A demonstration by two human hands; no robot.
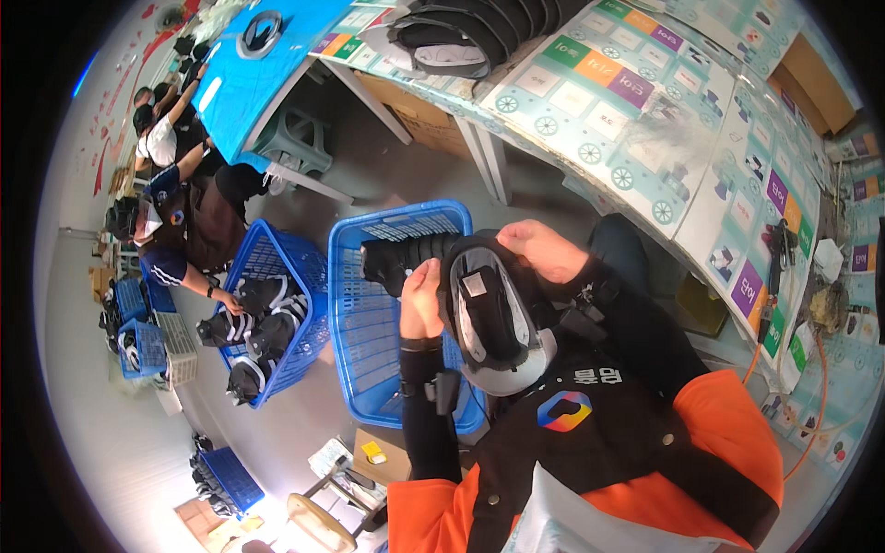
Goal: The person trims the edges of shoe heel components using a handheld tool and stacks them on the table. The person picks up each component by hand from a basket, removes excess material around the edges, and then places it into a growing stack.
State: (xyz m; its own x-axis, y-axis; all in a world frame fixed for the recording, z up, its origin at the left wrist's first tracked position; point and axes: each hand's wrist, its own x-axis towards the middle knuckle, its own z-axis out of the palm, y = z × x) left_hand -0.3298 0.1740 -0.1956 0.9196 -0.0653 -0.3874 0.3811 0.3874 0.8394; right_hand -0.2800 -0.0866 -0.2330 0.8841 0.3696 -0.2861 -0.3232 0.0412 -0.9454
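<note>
Between my two hands, in front of my apron, is a black shoe upper (490, 300) with a pale grey lining and rim, its hollow inside facing up. My left hand (422, 302) grips its left edge, fingers closed against the side. At its far right edge, my right hand (546, 251) pinches the black material between thumb and fingers. Below and beyond them stands a blue plastic basket (355, 369). A row of nested black uppers (392, 263) lies in its far part, partly hidden behind my left hand.
A second blue basket (309, 323) with several black-and-white uppers stands to the left, where a co-worker (198, 221) reaches in. Right is a patterned worktable (590, 129) bearing a stack of nested uppers (470, 37). A blue-topped table (230, 83) and stool (323, 516) are also nearby.
</note>
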